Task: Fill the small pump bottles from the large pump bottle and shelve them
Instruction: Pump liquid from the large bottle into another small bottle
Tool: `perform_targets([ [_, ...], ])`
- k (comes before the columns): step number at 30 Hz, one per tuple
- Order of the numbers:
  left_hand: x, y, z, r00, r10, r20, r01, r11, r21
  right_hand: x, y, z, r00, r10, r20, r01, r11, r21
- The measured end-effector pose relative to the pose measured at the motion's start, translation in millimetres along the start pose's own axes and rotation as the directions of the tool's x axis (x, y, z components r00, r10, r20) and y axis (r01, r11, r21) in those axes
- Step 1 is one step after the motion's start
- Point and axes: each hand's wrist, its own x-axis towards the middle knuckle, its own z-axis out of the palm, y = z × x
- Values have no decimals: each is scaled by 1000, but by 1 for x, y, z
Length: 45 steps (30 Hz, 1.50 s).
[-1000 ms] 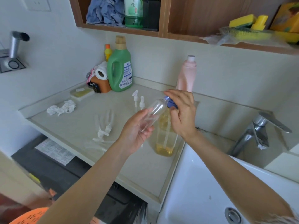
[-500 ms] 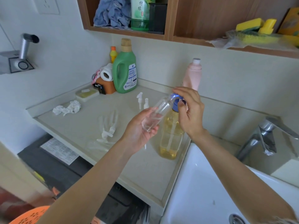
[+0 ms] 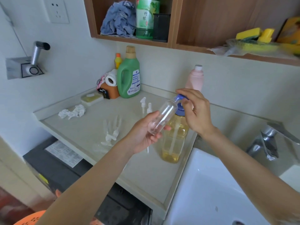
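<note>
Little has shifted since half a second ago: both hands sit at the same spot over the tall clear large pump bottle of yellow liquid with a blue pump head [image 3: 174,138], though the view has tilted so everything reads slightly lower and to the right. My left hand [image 3: 144,133] has its grip wrapped round the small clear plastic bottle [image 3: 163,118], tilted so its open mouth meets the blue nozzle. My right hand [image 3: 195,111] rests on top of the blue pump head, fingers curled over it. I judge this the filling step, early on, since the small bottle looks nearly empty. Next I would press the pump straight down while keeping the mouth under the nozzle, or liquid spills on the pale stone bench [image 3: 90,125]. Two small white pump tops [image 3: 146,107] stand behind the large bottle, towards the wall, waiting.
</note>
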Motion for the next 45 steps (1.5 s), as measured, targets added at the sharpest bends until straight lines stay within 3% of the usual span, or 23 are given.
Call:
perform_targets([
  [3,3,-3,3,1000,18,-10,-19,998,-58,-3,2,0,1000,18,-10,-18,998,57],
  [9,6,-10,1,996,35,-80,-37,999,-24,-21,3,20,984,44,-175,-28,995,94],
  [16,-2,-9,0,989,47,-143,-49,999,-9,-26,3,23,988,32,-152,-26,999,44],
  [23,-16,-5,3,991,68,-115,-73,996,-44,-9,-9,2,995,86,-48,-84,996,29],
  [26,-25,-6,-2,985,81,-149,-85,996,-19,-10,-19,-6,995,-18,-98,10,997,-79],
  [28,-31,-4,-1,980,137,-143,-147,987,-66,-14,-31,-9,993,-40,-110,37,999,-28],
  [30,-36,-3,5,961,248,-118,-258,963,-75,-13,-48,-13,997,58,-41,-52,991,125],
  [34,-38,-3,25,845,528,-85,-513,845,148,3,-77,-22,949,265,169,-302,917,260],
  [38,-42,0,41,727,672,-142,-537,685,493,19,-88,-30,928,282,243,-352,878,324],
  [40,-47,3,50,754,643,-131,-506,697,507,28,-91,-39,906,313,283,-409,817,406],
  [43,-57,14,59,912,411,-7,-403,897,184,40,-90,-54,889,231,396,-440,669,599],
  [45,-61,17,58,944,308,121,-313,950,20,45,-89,-63,871,131,474,-457,572,681],
])
